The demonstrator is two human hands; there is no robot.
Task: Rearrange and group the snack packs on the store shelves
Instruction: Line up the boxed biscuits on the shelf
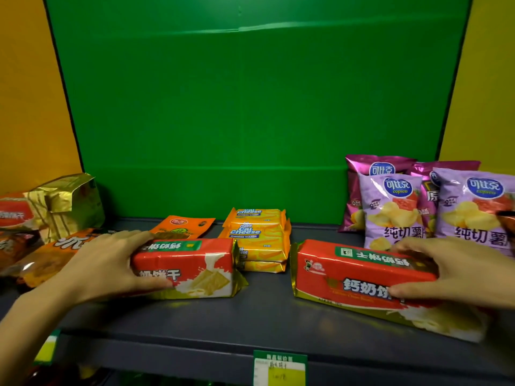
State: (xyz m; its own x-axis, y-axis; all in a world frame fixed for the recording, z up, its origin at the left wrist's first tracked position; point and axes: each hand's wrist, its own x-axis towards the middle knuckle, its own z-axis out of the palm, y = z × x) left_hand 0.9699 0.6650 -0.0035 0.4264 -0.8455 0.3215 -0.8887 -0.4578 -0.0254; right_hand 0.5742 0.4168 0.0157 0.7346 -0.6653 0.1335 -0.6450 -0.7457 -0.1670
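Observation:
Two red biscuit packs with gold ends lie on the dark grey shelf [267,310]. My left hand [108,266] grips the left red biscuit pack [192,268] at its left end. My right hand [457,271] grips the right red biscuit pack [351,277] at its right end. A stack of yellow cheese wafer packs [259,235] lies between and behind the two. Purple chip bags [395,207] stand upright at the back right. An orange sachet [184,224] lies behind the left pack.
At the far left sit a gold-ended pack [67,204], another red pack [15,210] and orange-brown bags [41,257]. A green panel [256,107] backs the shelf. A green and yellow price tag [280,367] hangs on the front edge.

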